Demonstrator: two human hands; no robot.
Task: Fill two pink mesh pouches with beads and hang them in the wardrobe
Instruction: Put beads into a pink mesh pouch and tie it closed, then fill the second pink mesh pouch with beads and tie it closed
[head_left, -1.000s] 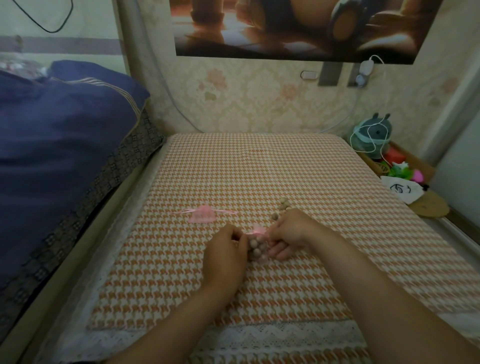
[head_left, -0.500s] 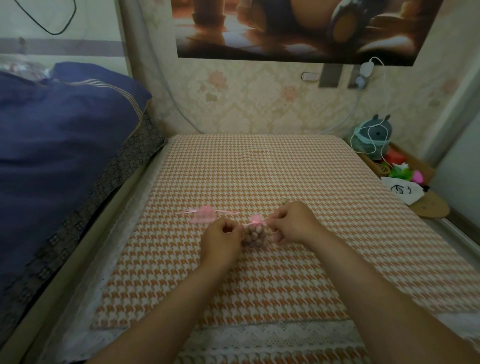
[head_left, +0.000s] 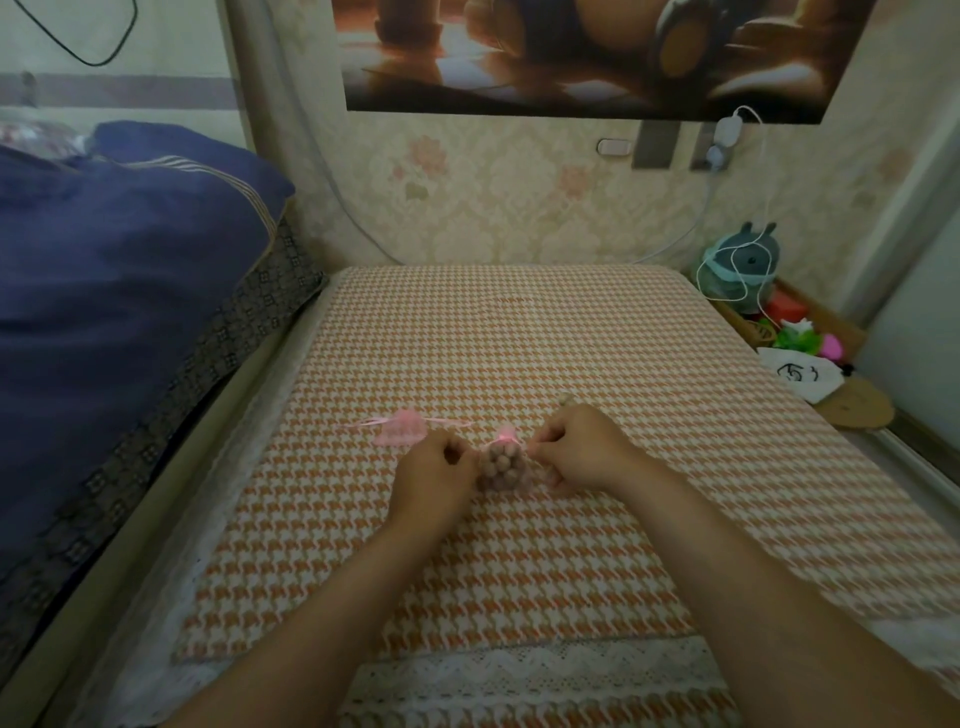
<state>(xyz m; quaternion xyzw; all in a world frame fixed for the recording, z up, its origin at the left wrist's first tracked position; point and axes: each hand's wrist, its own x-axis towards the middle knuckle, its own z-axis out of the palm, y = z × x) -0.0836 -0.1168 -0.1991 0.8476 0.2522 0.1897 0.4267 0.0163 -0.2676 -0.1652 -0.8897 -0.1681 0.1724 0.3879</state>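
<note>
Left hand (head_left: 434, 467) and right hand (head_left: 576, 449), fingers curled, pinching ribbon ends (head_left: 530, 447) either side of bead-filled pink mesh pouch (head_left: 501, 465) mid-mat, flat empty pouch (head_left: 400, 427) just far-left, stray bead (head_left: 566, 400) beyond right hand, orange houndstooth mat (head_left: 519, 338), blue bedding (head_left: 114, 270) at left.

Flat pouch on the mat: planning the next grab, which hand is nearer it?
Left. The left hand lies just beside the flat pouch; the right hand is farther, beyond the beaded pouch.

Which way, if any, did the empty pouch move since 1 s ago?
No. The empty pouch lies on the same spot of the cloth, equally far from its left edge.
</note>
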